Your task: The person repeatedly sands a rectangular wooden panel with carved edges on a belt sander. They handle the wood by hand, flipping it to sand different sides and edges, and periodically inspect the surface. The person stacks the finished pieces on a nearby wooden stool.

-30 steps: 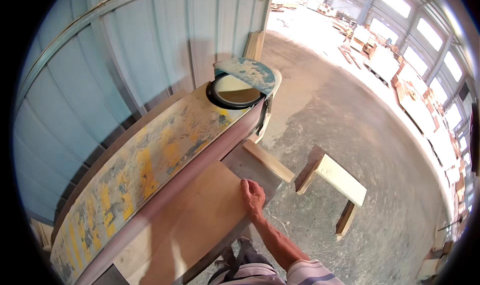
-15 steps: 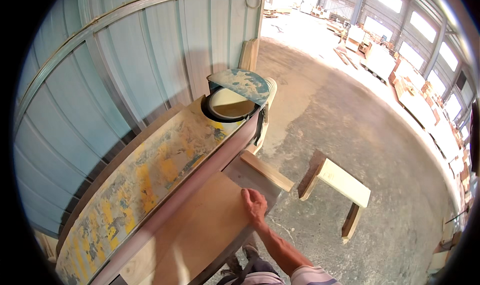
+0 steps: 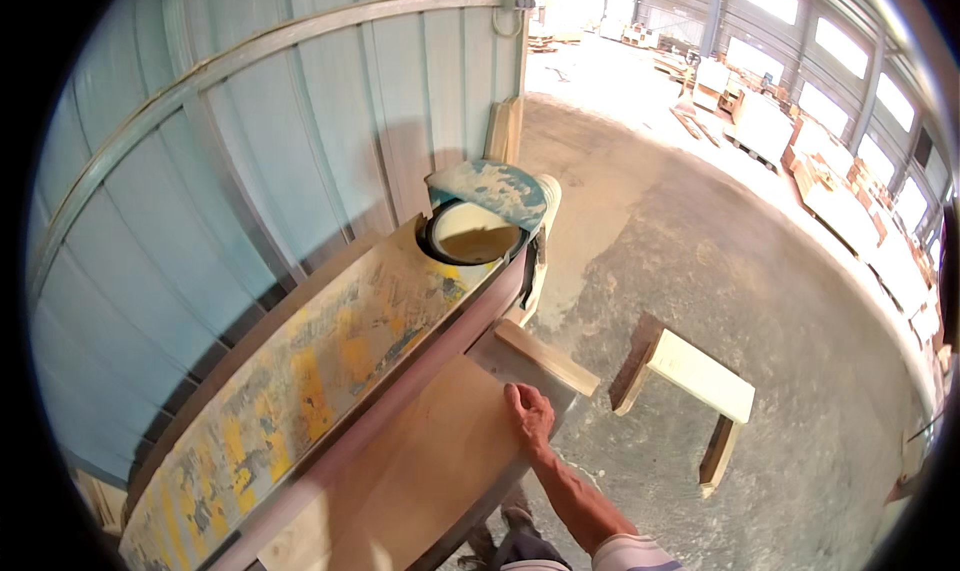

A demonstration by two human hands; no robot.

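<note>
A wide, flat wooden board [image 3: 425, 446] lies on the grey metal work table of a long sanding machine [image 3: 330, 361]. Its long side runs beside the pinkish sanding belt [image 3: 420, 376]; whether they touch I cannot tell. My right hand [image 3: 531, 414] is at the board's right edge, close to its far corner, with the fingers curled over the edge. Beyond the board's far end, a short wooden bar [image 3: 547, 356] sits across the table. My left hand is out of view.
A pale plank resting on two wooden blocks [image 3: 703, 376] stands on the concrete floor to the right. A corrugated blue metal wall [image 3: 290, 121] rises behind the machine. The machine's far end has a round drum [image 3: 478, 236] under a worn cover. Wood stacks line the far right.
The whole view has shifted, so the machine, board and floor things appear slightly lower and further right. My right hand keeps its place at the board's edge.
</note>
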